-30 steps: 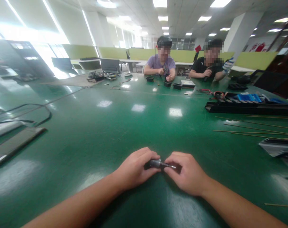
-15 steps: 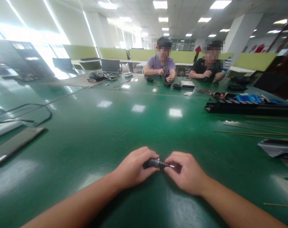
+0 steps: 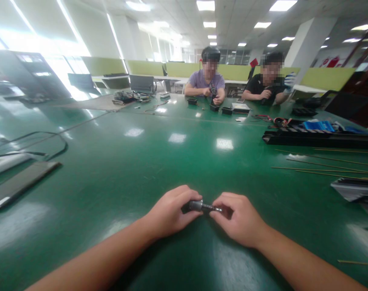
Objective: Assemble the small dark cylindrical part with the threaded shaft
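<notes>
A small dark-grey metal cylinder (image 3: 196, 205) with a thin, dark stepped shaft and a shiny tip lies level between my hands, low over the green table. My left hand (image 3: 174, 212) is closed round the cylinder's thick end, thumb below and fingers above. From the other side my right hand (image 3: 237, 218) pinches at the thin shaft, its thumb and forefinger close about the bright tip. The cylinder's rear end is hidden in my left palm.
Thin brown rods (image 3: 329, 169) and a long black rail (image 3: 320, 139) lie at the right. A flat dark panel (image 3: 26, 184) rests at the left. Across the table (image 3: 135, 161) sit two people, one in a purple shirt (image 3: 197, 81), behind small black boxes (image 3: 227, 110).
My left hand has shifted very slightly left with the cylinder, and my right finger and thumb have moved a little along the shaft. The rest looks unchanged.
</notes>
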`<action>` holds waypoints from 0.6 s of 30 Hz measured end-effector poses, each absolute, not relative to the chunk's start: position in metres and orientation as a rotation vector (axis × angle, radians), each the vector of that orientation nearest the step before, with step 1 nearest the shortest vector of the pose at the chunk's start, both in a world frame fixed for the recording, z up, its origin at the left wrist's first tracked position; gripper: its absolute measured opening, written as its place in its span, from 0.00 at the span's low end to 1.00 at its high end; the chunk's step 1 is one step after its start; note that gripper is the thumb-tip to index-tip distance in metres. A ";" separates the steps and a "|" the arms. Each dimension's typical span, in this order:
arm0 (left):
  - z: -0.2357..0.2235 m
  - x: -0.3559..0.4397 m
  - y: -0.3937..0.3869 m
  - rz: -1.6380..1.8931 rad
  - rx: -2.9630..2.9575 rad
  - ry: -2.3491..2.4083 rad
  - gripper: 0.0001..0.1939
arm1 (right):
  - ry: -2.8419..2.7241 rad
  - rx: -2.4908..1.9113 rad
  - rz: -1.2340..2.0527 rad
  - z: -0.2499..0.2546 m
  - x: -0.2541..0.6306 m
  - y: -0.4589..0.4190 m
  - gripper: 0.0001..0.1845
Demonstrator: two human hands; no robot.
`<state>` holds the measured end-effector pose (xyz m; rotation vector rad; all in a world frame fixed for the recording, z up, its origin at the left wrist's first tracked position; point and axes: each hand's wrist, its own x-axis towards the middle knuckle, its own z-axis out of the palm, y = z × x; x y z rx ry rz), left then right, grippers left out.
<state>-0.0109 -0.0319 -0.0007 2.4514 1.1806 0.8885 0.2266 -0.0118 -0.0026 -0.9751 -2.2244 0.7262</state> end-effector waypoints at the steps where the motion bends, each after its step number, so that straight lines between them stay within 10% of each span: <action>1: -0.001 -0.011 -0.032 0.889 2.451 1.183 0.11 | -2.222 -0.974 0.724 -0.002 0.227 -0.012 0.04; 18: 0.003 -0.012 -0.030 0.914 2.464 1.187 0.10 | -2.220 -1.002 0.718 -0.002 0.229 -0.012 0.02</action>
